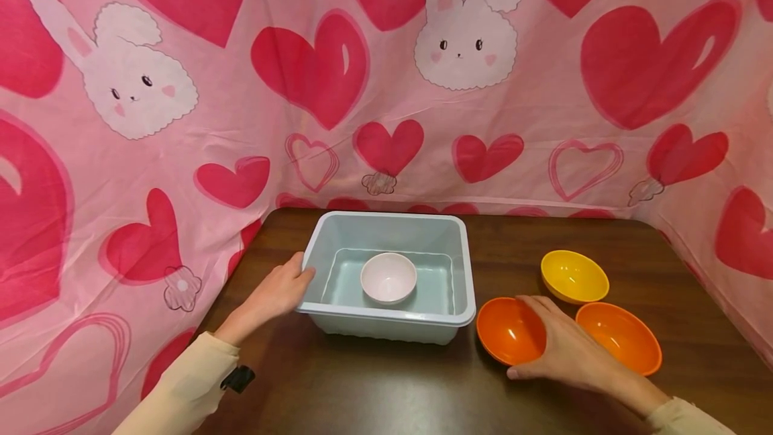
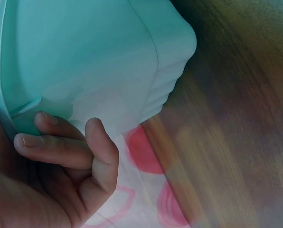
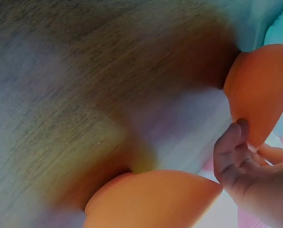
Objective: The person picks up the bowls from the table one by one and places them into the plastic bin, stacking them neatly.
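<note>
My left hand (image 1: 284,287) holds the left rim of a pale blue-green plastic basin (image 1: 386,317). In the left wrist view, bent fingers (image 2: 61,151) lie under the basin's lip, against its outer wall. A small whitish bowl (image 1: 388,277) sits inside the basin. Around the right side of an orange bowl (image 1: 507,331) is my right hand (image 1: 564,348), thumb at the near side and fingers at the far side. The right wrist view has its fingertips against that bowl's outer wall (image 3: 260,90). This bowl stands just right of the basin.
A second orange bowl (image 1: 622,341) stands to the right, partly behind my right hand and wrist. Beyond it is a yellow bowl (image 1: 574,277). All are on a dark wooden table (image 1: 362,388), bordered by pink heart-and-rabbit cloth (image 1: 386,99) at the back and sides.
</note>
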Demonstrator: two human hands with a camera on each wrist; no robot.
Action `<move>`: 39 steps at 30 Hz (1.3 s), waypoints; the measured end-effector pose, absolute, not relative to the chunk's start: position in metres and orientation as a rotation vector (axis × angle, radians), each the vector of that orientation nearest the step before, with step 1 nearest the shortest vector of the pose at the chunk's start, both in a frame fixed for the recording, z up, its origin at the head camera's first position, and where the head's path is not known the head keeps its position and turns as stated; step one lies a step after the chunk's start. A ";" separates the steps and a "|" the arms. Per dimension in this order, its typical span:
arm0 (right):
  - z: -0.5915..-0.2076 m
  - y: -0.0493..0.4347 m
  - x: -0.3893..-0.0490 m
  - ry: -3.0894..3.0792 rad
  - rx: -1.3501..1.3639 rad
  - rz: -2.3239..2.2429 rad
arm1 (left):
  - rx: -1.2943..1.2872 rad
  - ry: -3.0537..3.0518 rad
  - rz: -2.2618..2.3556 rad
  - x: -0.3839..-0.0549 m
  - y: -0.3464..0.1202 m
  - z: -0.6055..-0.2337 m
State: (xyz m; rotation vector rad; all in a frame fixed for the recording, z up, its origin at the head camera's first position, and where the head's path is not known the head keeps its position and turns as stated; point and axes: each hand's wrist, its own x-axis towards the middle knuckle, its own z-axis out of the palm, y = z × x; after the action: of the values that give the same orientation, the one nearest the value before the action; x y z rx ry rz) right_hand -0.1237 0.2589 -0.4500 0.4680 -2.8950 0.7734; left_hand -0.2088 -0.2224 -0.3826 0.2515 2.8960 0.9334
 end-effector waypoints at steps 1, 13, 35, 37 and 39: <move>-0.450 0.259 -0.123 -2.894 0.464 0.769 | 0.251 2.896 0.934 -0.209 -0.222 -0.383; -0.451 0.258 -0.120 -2.866 0.445 0.751 | 0.268 2.884 0.950 -0.210 -0.223 -0.383; -0.456 0.257 -0.123 -2.859 0.438 0.697 | 0.251 2.883 0.949 -0.209 -0.222 -0.381; -0.457 0.258 -0.123 -2.865 0.439 0.702 | 0.243 2.882 0.948 -0.209 -0.222 -0.382; -0.458 0.258 -0.123 -2.868 0.442 0.710 | 0.240 2.881 0.948 -0.208 -0.222 -0.382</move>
State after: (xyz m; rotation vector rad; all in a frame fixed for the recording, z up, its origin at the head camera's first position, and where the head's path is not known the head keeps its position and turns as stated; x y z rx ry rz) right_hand -0.1232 0.2582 -0.4580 0.4423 -2.8677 0.7097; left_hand -0.2083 -0.2221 -0.3822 0.2398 2.8812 0.9481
